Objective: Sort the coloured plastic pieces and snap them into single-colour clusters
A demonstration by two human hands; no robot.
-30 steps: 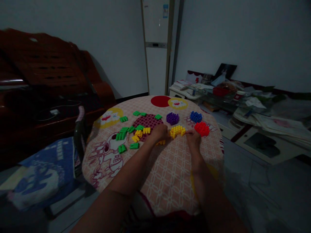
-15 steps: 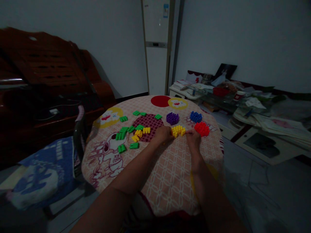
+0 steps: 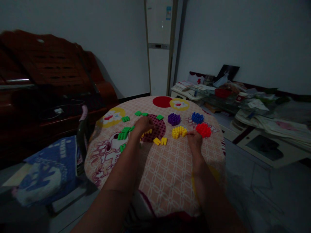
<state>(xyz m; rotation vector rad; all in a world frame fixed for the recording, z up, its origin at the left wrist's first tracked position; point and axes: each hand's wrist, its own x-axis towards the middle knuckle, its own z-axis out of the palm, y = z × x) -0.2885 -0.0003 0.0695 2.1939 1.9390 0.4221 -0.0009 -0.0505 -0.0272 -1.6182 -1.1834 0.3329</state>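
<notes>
On the patterned tablecloth, my left hand (image 3: pixel 143 125) is over a few loose yellow plastic building blocks (image 3: pixel 147 132), fingers reaching to the right and partly apart; its palm side is hidden. My right hand (image 3: pixel 194 139) has its thumb and finger at the right end of a curved row of joined yellow blocks (image 3: pixel 179 132). Two loose yellow blocks (image 3: pixel 160 141) lie between my hands. Loose green blocks (image 3: pixel 124 133) are scattered left of and behind my left hand. Block clusters in purple (image 3: pixel 174 119), blue (image 3: pixel 197 117) and red (image 3: pixel 203 130) stand at the right.
The round table (image 3: pixel 165 174) has a cloth over it. At its left stands a chair (image 3: pixel 83 129) with a blue cloth (image 3: pixel 55 161), and behind that a wooden sofa (image 3: pixel 53 64). A cluttered low cabinet (image 3: pixel 257 142) is on the right. A tall white unit (image 3: pixel 159 71) stands at the back.
My left hand has left the yellow row and moved left to the loose blocks. Two loose yellow blocks now show left of the row. My right hand stays at the row's end.
</notes>
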